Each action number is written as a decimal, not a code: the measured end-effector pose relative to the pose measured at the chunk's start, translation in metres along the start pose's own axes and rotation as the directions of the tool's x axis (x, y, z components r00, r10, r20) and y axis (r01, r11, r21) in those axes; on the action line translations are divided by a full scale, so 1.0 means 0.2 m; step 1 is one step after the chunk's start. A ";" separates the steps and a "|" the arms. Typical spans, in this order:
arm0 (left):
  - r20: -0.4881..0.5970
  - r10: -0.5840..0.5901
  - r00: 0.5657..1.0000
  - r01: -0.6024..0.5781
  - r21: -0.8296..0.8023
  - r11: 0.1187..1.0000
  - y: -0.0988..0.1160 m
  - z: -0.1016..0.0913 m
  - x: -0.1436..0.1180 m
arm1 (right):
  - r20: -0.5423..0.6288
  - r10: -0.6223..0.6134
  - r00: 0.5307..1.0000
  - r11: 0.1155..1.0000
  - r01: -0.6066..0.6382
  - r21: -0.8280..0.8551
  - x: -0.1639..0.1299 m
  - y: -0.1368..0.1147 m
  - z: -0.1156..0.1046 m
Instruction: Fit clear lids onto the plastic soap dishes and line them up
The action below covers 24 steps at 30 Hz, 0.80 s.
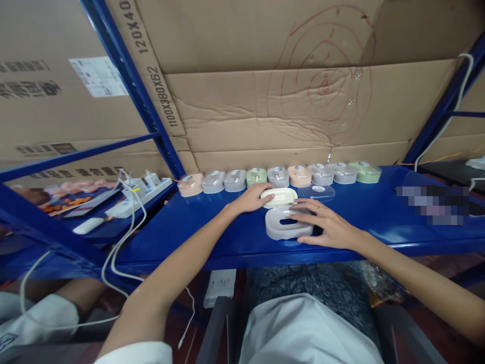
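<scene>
My left hand (249,198) has its fingers and thumb on the left end of a cream oval tray (281,196) on the blue table. Just in front of the tray is a grey oval plastic case (276,226) with a slot in its middle. My right hand (329,223) curves round the right side of this case, thumb at the near edge and fingers on its top. One right fingertip reaches close to the tray; whether it touches cannot be told. Behind my right hand lies a clear oval lid (315,192) with a round label.
Along the back stands a row of several lidded oval cases (235,180) in peach, grey and green, before a cardboard wall (227,106). Blue posts frame both sides. White cables (132,222) and a power strip (138,198) are at left, beside another person's arm (89,296). A blurred-out object (434,202) lies right.
</scene>
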State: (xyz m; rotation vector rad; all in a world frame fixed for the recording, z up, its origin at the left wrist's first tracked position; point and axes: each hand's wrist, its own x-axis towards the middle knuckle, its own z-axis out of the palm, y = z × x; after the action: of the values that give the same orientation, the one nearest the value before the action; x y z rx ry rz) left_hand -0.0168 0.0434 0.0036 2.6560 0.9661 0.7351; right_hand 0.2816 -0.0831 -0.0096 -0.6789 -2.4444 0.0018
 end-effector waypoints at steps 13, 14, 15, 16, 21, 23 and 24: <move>0.155 -0.022 0.988 0.036 -0.090 0.995 0.00 -0.12 -0.03 | 0.096 0.154 0.983 0.988 -0.152 -0.027 -0.03 0.02 0.03; 0.153 -0.017 0.988 0.031 -0.089 0.996 0.00 -0.12 -0.02 | 0.099 0.155 0.983 0.988 -0.153 -0.026 -0.03 0.02 0.03; 0.150 -0.013 0.989 0.026 -0.088 0.996 -0.01 -0.11 -0.02 | 0.101 0.155 0.983 0.988 -0.154 -0.026 -0.03 0.02 0.03; 0.146 -0.011 0.989 0.024 -0.088 0.996 -0.01 -0.11 -0.02 | 0.104 0.155 0.982 0.988 -0.153 -0.026 -0.02 0.02 0.03; 0.145 -0.008 0.989 0.020 -0.080 0.997 -0.02 -0.10 -0.02 | 0.125 0.151 0.981 0.988 -0.146 -0.046 -0.02 0.02 0.03; 0.149 -0.011 0.989 0.023 -0.075 0.997 -0.02 -0.10 -0.02 | 0.119 0.148 0.982 0.989 -0.143 -0.048 -0.03 0.02 0.03; 0.151 -0.013 0.988 0.024 -0.075 0.997 -0.02 -0.10 -0.02 | 0.115 0.146 0.983 0.989 -0.141 -0.048 -0.03 0.02 0.03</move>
State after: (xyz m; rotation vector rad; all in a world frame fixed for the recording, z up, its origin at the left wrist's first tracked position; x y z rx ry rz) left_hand -0.0324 0.0444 0.0184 2.5892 0.9029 0.5468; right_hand 0.2834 -0.0811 -0.0189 -0.8954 -2.5081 0.0523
